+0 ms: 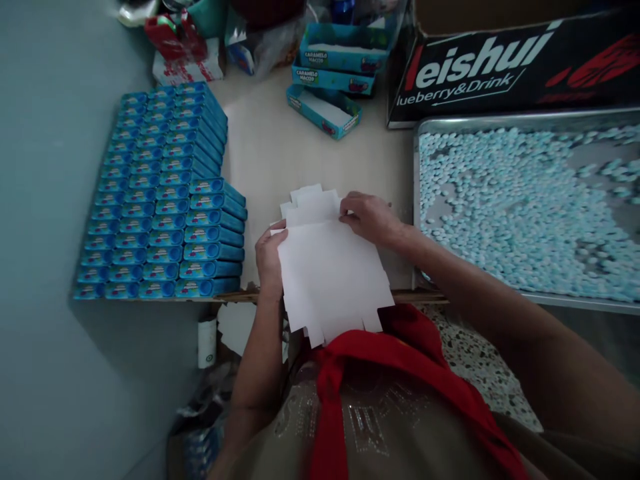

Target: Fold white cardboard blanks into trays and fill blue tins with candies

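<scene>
A flat white die-cut cardboard blank (330, 273), unfolded and with its plain side up, hangs over the table's front edge above my lap. My left hand (269, 257) grips its left edge, thumb on top and fingers curled under. My right hand (369, 217) pinches the blank near its upper right flaps, fingers closed on the card. Both hands are shut on the same sheet.
Stacked blue candy boxes (160, 200) fill the table's left side against the wall. Open blue box trays (325, 110) lie at the back. A metal tray (620, 120) of small pale blue candies (520, 200) sits at right, behind it a black carton (510, 67).
</scene>
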Demonstrator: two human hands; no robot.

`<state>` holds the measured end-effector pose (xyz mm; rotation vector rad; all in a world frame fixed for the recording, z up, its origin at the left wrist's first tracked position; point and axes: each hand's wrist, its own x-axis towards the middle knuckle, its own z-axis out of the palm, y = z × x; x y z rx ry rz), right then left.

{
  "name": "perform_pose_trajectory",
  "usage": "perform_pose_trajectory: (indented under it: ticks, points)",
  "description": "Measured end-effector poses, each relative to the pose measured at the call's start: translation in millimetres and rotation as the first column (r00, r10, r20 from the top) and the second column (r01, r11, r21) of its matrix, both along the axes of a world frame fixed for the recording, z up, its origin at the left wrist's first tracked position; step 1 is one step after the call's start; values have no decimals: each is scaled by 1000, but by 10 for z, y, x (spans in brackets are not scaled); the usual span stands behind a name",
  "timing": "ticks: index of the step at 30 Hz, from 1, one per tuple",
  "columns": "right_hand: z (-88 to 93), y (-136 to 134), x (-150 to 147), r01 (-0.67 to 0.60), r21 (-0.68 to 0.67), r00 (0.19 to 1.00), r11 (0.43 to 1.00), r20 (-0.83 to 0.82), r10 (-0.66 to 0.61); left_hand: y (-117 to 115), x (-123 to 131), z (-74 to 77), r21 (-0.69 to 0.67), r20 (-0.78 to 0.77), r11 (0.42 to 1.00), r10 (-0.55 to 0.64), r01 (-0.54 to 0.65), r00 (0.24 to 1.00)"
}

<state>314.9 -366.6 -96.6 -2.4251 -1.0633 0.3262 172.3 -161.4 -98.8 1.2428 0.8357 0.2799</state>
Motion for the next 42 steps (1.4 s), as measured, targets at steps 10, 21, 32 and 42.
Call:
perform_pose_trajectory:
  ticks: [10, 21, 32, 42]
  points:
    - [94, 346, -68, 6, -235, 999, 972, 38, 3, -27, -67, 44, 16, 62, 984, -180, 179, 982]
    - [-108, -246, -251, 523, 424, 721, 740, -683, -119, -160, -22, 64, -161, 148, 975, -127, 150, 981]
    - [43, 308, 216, 248, 51, 963, 968, -121, -240, -288, 771, -276, 326, 169, 942, 30, -85, 985]
    - [-26, 80, -295, 291, -18, 945, 957, -151, -290, -445, 353, -103, 331, 75, 943, -18, -8, 997]
